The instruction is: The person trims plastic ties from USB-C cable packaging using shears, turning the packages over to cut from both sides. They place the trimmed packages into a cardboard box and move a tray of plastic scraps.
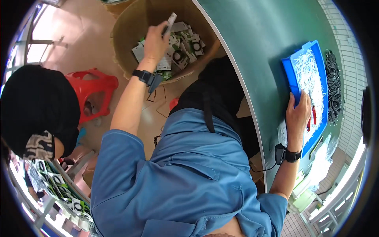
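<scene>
Over a big cardboard box (122,59), my left hand (156,44) is closed on a thin white packet (171,19) seen nearly edge-on. Below it, inside the box, lie several white and green packaged cables (179,55), each with a dark coil showing. On the green table to the right, my right hand (298,116) grips the near rim of a blue tray (291,75), thumb outside and fingers over the edge. Thin white strips (310,73) fill the tray. Next to that hand, cutters with red handles (314,115) rest on the strips.
Black coiled cables (333,87) line the table (260,35) beyond the tray. Clear plastic bags (321,162) lie near its right end. At left are a red stool (92,94) and a person in a black top (39,106), with more packaged cables (59,185) behind.
</scene>
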The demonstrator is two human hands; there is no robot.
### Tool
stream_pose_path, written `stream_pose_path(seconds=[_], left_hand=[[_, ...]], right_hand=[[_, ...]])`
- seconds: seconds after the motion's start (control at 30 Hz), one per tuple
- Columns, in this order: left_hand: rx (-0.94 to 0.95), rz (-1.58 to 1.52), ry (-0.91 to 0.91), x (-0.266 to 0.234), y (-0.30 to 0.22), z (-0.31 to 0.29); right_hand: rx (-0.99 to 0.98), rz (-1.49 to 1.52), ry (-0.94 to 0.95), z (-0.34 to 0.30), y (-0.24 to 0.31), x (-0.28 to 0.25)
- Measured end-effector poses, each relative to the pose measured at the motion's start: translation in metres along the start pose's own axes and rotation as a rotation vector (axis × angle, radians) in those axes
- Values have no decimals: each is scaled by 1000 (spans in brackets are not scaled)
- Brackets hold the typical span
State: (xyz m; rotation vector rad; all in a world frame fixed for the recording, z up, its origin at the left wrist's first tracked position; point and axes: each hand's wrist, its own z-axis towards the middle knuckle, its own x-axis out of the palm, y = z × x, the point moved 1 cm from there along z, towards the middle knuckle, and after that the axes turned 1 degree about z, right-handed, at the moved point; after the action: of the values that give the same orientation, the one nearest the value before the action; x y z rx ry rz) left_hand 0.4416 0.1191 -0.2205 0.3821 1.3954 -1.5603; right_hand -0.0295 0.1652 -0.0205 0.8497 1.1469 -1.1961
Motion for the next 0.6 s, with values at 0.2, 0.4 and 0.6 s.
stream_pose_path(seconds=[0.2, 0.4, 0.6], left_hand=[[-102, -128, 379, 97, 67, -44], [-325, -32, 781, 128, 155, -23], [-486, 111, 726, 138, 216, 1]], right_hand=[[-21, -79, -18, 2, 3, 1], [13, -110, 0, 4, 6, 2], [31, -62, 38, 4, 12, 1]])
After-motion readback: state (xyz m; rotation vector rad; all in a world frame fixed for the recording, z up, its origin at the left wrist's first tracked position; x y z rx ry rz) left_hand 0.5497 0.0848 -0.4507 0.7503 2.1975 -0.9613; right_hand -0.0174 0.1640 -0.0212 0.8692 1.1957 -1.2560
